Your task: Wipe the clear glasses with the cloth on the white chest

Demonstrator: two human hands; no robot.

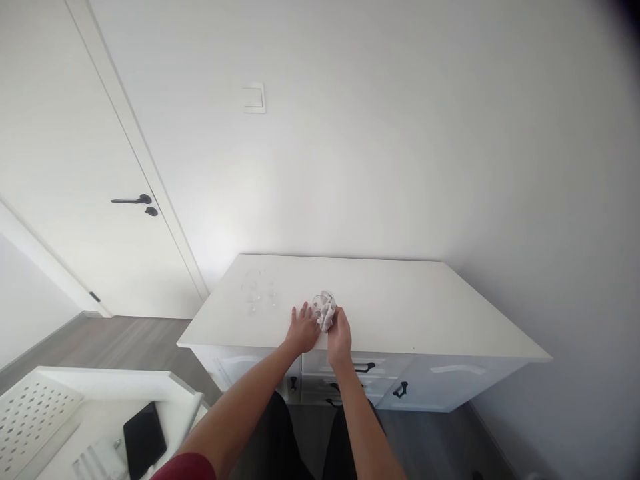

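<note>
A crumpled whitish cloth (325,312) is in my right hand (341,339), with the fingers closed round it just above the cabinet's white top. A thin curved clear edge shows at its left side; I cannot make out what it belongs to. My left hand (303,330) is close against the cloth on the left, palm down, its fingers stretched out and apart over the top. Further left on the cabinet top are faint see-through things (257,293) with round outlines, perhaps clear glassware, too faint to name for sure.
The white cabinet (390,307) stands against the wall, with black handles (400,390) on its front. At the lower left, a white piece of furniture (115,377) holds a black tablet-like slab (144,440). A door with a black handle (133,199) is on the left.
</note>
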